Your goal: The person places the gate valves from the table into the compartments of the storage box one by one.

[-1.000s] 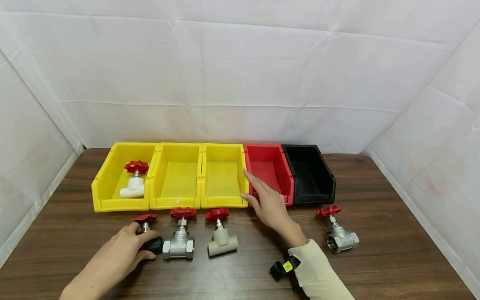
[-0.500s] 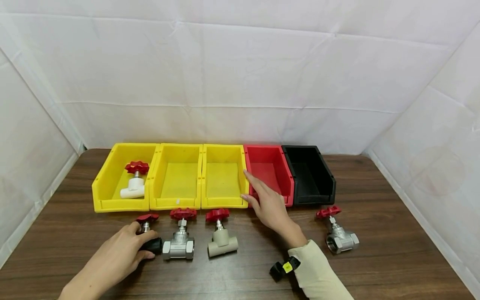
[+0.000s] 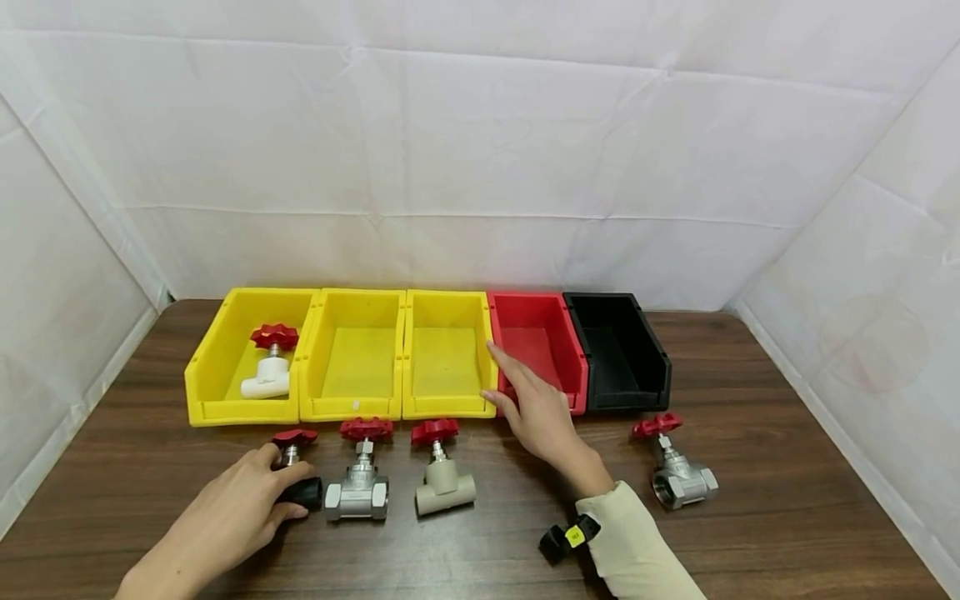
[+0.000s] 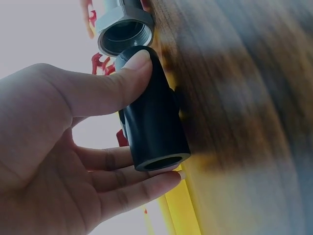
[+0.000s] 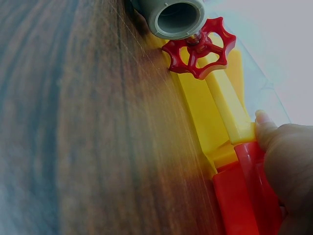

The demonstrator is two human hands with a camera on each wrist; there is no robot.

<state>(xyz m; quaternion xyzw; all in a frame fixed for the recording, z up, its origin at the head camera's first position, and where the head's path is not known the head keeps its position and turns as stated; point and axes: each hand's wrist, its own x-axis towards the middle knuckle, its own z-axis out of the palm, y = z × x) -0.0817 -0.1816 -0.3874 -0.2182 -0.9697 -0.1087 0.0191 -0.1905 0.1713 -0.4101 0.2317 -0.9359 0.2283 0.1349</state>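
My left hand [image 3: 243, 504] grips a black plastic gate valve [image 3: 303, 493] with a red handwheel, at the left of the table. In the left wrist view, the thumb lies along its black pipe body [image 4: 154, 117] and the fingers reach round the far side. A silver metal valve [image 3: 357, 492] stands just right of it, and a beige plastic valve [image 3: 444, 483] follows; both have red handwheels. My right hand [image 3: 543, 417] rests with extended fingers on the front of the red bin [image 3: 577, 392], its fingertips at the edge of the neighbouring yellow bin [image 3: 450, 406].
Two more yellow bins line up on the left; the leftmost yellow bin [image 3: 206, 410] contains a white valve [image 3: 268, 375]. A black bin [image 3: 628, 398] ends the row. Another silver valve [image 3: 682, 479] lies at right. White sheets [image 3: 480, 167] enclose the brown table [image 3: 480, 558].
The left hand and the black valve have shifted very slightly left, widening the gap to the silver valve. The right hand stays in place.
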